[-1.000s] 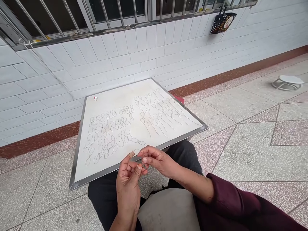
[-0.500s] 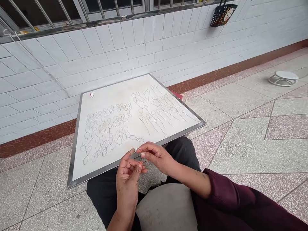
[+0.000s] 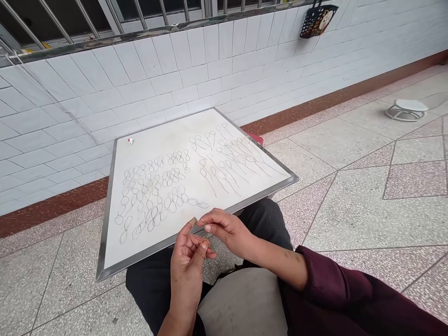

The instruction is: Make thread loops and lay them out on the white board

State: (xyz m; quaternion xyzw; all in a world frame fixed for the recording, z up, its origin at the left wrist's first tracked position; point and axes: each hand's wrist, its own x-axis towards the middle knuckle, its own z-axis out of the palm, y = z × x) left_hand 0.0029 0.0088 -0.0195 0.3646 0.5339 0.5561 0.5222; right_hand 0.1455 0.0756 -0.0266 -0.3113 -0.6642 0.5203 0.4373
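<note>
In the head view, both hands meet just off the near edge of the table (image 3: 171,133), above the lap. The left hand (image 3: 188,268) pinches a thin wire (image 3: 207,236) between thumb and fingers, and the right hand (image 3: 231,232) grips it between thumb and forefinger — its exact shape is too fine to tell. Rows of double-looped wires (image 3: 171,205) lie from near the left edge to the table's middle; towards the right edge lie single-looped wires (image 3: 224,175) with loose tails. This suggests much shaping is done: the double-looped group looks further along, the tailed ones perhaps half made — and the held piece seems unfinished. A small white ornament (image 3: 130,141) sits near the far left corner.
</note>
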